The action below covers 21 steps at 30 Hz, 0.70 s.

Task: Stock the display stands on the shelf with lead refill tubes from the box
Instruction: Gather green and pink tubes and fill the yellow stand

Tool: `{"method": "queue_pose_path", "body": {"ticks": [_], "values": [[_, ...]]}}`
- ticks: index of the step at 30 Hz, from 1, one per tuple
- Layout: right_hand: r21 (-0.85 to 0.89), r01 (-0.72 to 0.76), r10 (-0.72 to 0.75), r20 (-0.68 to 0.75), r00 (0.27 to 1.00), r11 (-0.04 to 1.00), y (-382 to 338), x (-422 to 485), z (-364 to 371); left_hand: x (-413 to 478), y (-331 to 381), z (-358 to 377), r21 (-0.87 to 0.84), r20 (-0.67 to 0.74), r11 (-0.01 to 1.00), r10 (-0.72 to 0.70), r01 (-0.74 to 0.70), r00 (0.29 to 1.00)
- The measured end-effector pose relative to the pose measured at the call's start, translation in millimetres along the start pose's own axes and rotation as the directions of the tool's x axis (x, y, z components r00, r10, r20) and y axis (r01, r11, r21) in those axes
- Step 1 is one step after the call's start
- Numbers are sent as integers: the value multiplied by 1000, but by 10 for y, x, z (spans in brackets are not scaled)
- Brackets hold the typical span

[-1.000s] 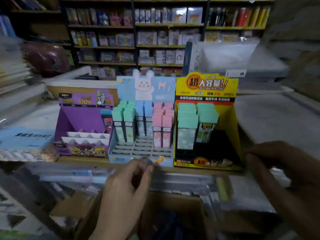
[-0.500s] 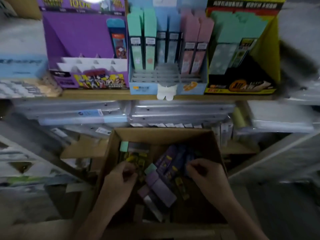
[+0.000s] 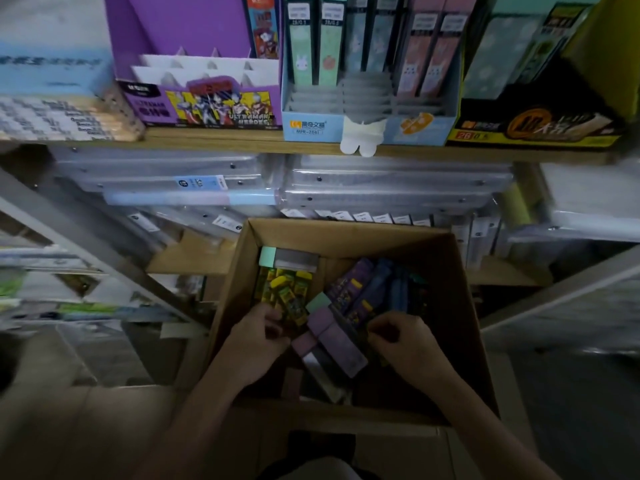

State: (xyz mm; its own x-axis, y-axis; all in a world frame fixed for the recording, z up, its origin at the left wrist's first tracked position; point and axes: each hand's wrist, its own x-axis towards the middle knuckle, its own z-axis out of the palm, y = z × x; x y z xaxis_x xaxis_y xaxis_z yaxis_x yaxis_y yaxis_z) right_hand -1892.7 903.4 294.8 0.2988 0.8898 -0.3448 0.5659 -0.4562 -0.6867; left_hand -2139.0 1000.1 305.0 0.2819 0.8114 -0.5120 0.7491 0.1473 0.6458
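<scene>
An open cardboard box (image 3: 346, 227) sits below the shelf and holds loose lead refill tubes: purple ones (image 3: 337, 341) in the middle, yellow-green ones (image 3: 287, 289) at the left, dark blue ones (image 3: 377, 289) at the right. Both hands are inside it. My left hand (image 3: 254, 344) curls its fingers at the yellow-green tubes, beside the end of a purple tube. My right hand (image 3: 407, 346) curls its fingers among the dark tubes. What either hand holds is hidden. On the shelf above stand a purple display stand (image 3: 194, 98), a blue stand (image 3: 367, 128) and a yellow-black stand (image 3: 536, 128).
The wooden shelf edge (image 3: 242, 143) runs above stacked clear plastic cases (image 3: 381, 188). More wrapped stationery fills the racks at left (image 3: 52, 299) and right (image 3: 588, 209). The purple stand's front white slots are bare; the blue stand's front rows are bare too.
My view dropped from the display stands to the box. Both hands went down into the box and now sit among the tubes, a little closer to the purple ones.
</scene>
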Motion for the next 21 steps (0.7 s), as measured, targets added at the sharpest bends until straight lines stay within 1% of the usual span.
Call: {"method": "queue_pose_path", "body": {"ticks": [3,6,8,10,15,18,21], "values": [[-59,12,-9,50,999,998,-54,75,49,38,43,24,-22,33,1000,-6,6,999],[-126,-11,26,115,993,992,-136,165,115,60,87,69,-53,55,999,-6,9,998],[-178,-12,34,120,992,984,-186,227,173,64,107,97,-98,65,995,-11,18,998],[-196,-22,45,117,992,980,-232,264,230,67,127,119,-140,92,990,-20,33,996],[-139,-122,139,118,983,983,-282,288,336,95,114,174,-160,117,986,-24,42,993],[-88,-173,185,159,970,981,-269,310,350,99,97,195,-209,135,977,-26,54,991],[-52,-188,194,192,962,981,-246,334,366,101,97,209,-229,126,971,-36,64,991]]}}
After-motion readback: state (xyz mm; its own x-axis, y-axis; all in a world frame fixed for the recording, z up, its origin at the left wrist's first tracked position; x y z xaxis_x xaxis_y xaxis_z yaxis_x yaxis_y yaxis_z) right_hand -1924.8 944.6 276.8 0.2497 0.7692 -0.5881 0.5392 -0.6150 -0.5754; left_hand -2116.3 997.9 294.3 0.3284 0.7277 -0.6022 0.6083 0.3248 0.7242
